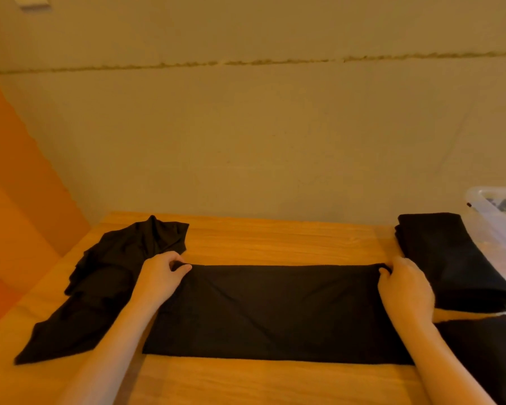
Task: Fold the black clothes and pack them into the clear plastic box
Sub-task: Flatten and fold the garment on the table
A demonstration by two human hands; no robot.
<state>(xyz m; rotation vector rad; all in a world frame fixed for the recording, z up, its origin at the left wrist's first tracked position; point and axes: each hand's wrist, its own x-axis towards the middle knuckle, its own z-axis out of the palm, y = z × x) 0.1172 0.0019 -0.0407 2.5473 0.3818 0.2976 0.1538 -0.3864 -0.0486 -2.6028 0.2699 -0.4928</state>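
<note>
A wooden table [275, 241] with a pale grain fills the lower part of the view; behind it rises a plain beige wall [246, 135], crossed by a rough horizontal seam [246, 62]. An orange panel [15, 182] stands at the left; a small white fitting [35, 2], perhaps a switch, sits at the top edge.

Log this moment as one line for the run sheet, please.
stage: folding | left hand: pinches far left corner of black cloth | right hand: pinches far right corner | folded stack: beside clear plastic box

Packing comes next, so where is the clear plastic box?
The clear plastic box sits at the head view's right edge, on the table's far right, just behind the folded black stack.
</note>
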